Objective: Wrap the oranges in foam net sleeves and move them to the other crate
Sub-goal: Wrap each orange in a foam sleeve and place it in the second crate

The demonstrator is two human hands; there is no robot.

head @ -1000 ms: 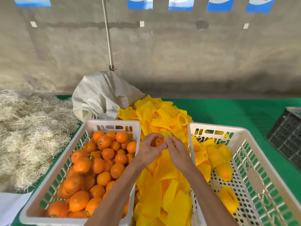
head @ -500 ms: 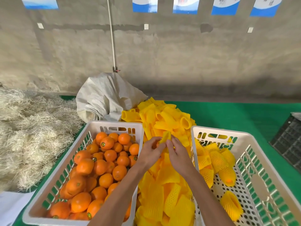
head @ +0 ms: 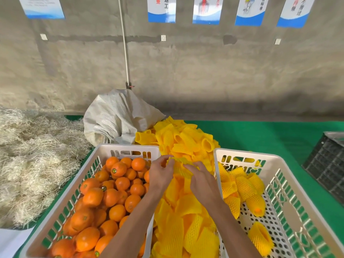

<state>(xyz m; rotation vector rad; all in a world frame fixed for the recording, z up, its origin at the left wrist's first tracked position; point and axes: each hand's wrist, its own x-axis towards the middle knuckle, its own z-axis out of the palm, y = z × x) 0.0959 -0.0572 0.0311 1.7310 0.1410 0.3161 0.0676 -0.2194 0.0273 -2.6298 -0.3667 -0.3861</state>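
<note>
Pulling foam net sleeve [head: 179,164] over orange: fruit showed a second ago, now hidden inside netting. Left hand [head: 161,175] and right hand [head: 200,178] fingers pinching sleeve, above sleeve pile [head: 186,211] between crates. Next, probably right crate [head: 305,211].

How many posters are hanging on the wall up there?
5, all cut off by the top edge: one poster at far left, then four in a row to the right. More may hang outside the view.

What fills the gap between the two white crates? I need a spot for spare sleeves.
In the head view, a pile of yellow foam sleeves fills it, between the orange crate and the other crate.
</note>
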